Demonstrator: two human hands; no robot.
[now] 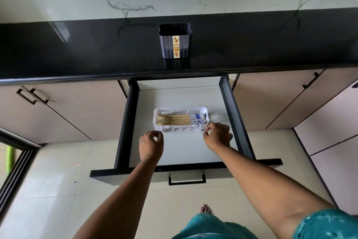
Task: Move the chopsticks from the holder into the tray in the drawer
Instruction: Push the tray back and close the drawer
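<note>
Several wooden chopsticks (178,119) with blue-and-white patterned ends lie side by side in a white plastic tray (180,128). The tray sits on the pale floor of the pulled-out drawer (193,149). A dark ribbed holder (175,42) with a floral strip stands on the black countertop above, and no chopsticks show in it. My left hand (151,145) hovers just off the tray's near left corner, fingers loosely curled and holding nothing. My right hand (218,135) is at the tray's near right corner, fingers loosely curled, fingertips close to the rim; contact is unclear.
The black countertop (77,53) runs across the view under a marble wall. Beige cabinet doors with black handles flank the drawer. The drawer's dark front panel (186,171) with its handle juts toward me over a tiled floor. My foot (205,209) shows below.
</note>
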